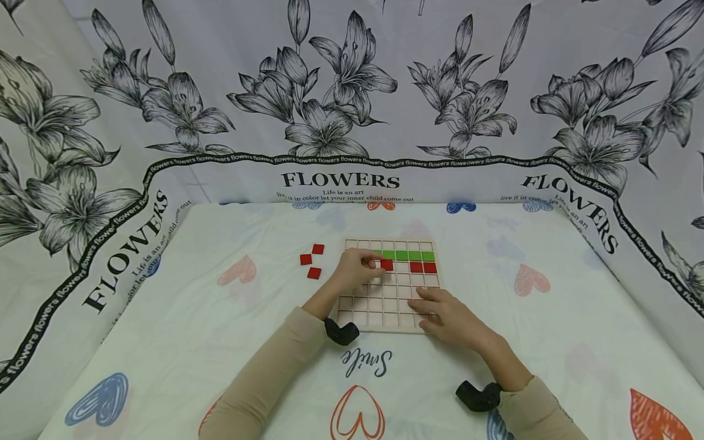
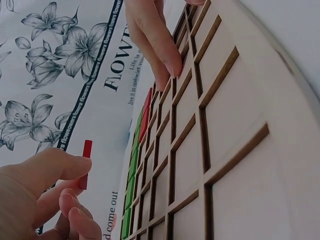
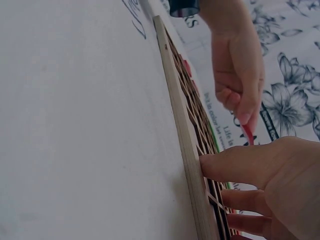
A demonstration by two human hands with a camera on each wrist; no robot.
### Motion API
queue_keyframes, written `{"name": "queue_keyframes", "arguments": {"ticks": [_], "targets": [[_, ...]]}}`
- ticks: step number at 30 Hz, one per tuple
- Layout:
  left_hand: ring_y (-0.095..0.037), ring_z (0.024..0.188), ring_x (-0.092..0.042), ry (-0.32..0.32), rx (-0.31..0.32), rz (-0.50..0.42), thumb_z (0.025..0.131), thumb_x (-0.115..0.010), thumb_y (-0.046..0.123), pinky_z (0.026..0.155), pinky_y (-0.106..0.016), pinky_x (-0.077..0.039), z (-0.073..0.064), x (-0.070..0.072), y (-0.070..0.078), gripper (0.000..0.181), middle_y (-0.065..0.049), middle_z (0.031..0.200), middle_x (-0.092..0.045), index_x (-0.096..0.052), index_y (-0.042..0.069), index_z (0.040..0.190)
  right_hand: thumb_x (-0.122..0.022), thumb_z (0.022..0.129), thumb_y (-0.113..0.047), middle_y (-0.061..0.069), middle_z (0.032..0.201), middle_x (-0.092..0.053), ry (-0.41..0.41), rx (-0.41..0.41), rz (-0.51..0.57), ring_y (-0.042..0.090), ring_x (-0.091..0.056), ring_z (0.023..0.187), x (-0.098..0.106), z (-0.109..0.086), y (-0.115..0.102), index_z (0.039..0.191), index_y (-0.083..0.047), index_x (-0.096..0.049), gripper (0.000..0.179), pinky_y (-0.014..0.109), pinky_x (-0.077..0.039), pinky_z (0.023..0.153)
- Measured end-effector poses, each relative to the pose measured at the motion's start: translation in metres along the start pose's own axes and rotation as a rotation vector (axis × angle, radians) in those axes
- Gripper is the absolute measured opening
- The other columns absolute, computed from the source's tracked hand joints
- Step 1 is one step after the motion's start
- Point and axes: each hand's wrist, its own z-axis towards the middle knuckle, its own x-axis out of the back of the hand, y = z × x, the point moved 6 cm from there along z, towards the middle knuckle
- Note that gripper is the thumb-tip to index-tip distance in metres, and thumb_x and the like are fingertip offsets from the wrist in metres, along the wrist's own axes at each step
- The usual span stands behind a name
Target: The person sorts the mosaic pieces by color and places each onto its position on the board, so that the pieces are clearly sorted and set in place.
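My left hand [image 1: 354, 270] pinches a red square tile [image 1: 387, 264] between thumb and finger, over the upper part of a wooden grid board [image 1: 375, 304]. In the left wrist view the held tile [image 2: 87, 162] appears edge-on, lifted above the board. A row of several green tiles [image 1: 402, 255] fills cells near the board's far side. Just below them, two red tiles [image 1: 423, 267] sit side by side at the right end of their row. My right hand [image 1: 453, 315] rests on the board's near right part, fingers spread and holding nothing.
Three loose red tiles [image 1: 305, 260] lie on the patterned tablecloth [image 1: 176, 293] left of the board. A black band-like device [image 1: 342, 333] sits at the left wrist, another [image 1: 477, 396] at the right. Flower-printed curtain [image 1: 352, 79] encloses the table's back and sides.
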Motion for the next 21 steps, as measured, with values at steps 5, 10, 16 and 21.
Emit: {"name": "queue_keyframes", "arguments": {"ticks": [5, 10, 16, 21], "targets": [[-0.009, 0.063, -0.044, -0.013, 0.031, -0.014, 0.084, -0.072, 0.013, 0.054, -0.018, -0.034, 0.004, -0.007, 0.0, 0.026, -0.001, 0.074, -0.056, -0.072, 0.006, 0.11, -0.069, 0.086, -0.013, 0.021, 0.135, -0.057, 0.007, 0.017, -0.013, 0.042, -0.051, 0.126, 0.0, 0.0, 0.0, 0.124, -0.008, -0.066, 0.039, 0.054, -0.044, 0.102], [-0.01, 0.068, -0.046, -0.005, 0.044, -0.002, 0.084, -0.071, 0.014, 0.058, -0.018, -0.036, 0.008, -0.011, 0.002, 0.027, 0.0, 0.073, -0.055, -0.073, 0.007, 0.11, -0.069, 0.085, -0.012, 0.021, 0.134, -0.058, 0.016, 0.03, -0.022, 0.042, -0.052, 0.125, 0.0, 0.0, 0.0, 0.123, -0.008, -0.066, 0.038, 0.054, -0.045, 0.101], [-0.01, 0.066, -0.045, -0.006, 0.047, -0.011, 0.085, -0.071, 0.013, 0.058, -0.019, -0.036, 0.01, -0.015, 0.003, 0.026, 0.0, 0.073, -0.055, -0.072, 0.006, 0.11, -0.07, 0.084, -0.011, 0.021, 0.132, -0.059, 0.028, 0.039, -0.03, 0.041, -0.052, 0.124, 0.001, 0.0, -0.001, 0.121, -0.008, -0.067, 0.038, 0.053, -0.046, 0.1], [-0.009, 0.061, -0.045, -0.013, 0.027, -0.016, 0.085, -0.07, 0.012, 0.056, -0.018, -0.036, 0.012, -0.019, 0.002, 0.026, -0.004, 0.075, -0.059, -0.072, 0.005, 0.11, -0.07, 0.084, -0.011, 0.021, 0.133, -0.059, 0.022, 0.034, -0.029, 0.041, -0.052, 0.124, 0.001, 0.0, -0.001, 0.122, -0.008, -0.067, 0.038, 0.053, -0.045, 0.101]]}}
